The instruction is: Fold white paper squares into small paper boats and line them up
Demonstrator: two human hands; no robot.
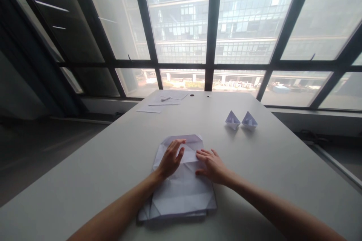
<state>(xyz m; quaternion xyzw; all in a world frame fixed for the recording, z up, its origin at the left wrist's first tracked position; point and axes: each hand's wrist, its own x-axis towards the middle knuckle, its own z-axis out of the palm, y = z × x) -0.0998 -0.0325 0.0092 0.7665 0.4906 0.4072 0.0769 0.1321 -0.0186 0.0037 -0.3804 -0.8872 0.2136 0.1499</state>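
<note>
A large white folded paper point(181, 192) lies flat on the grey table point(283, 173) right in front of me, with creases and turned-in corners. My left hand point(171, 157) rests on its upper middle, fingers stretched out and pressing down. My right hand point(211, 165) lies flat beside it on the paper's right side, fingers spread toward the left hand. Neither hand holds anything.
Two small folded paper boats point(232, 119) point(249, 120) stand on the table to the right, beyond my hands. Loose sheets point(166, 99) with a small white object lie at the far edge. Tall windows point(181, 19) rise behind the table.
</note>
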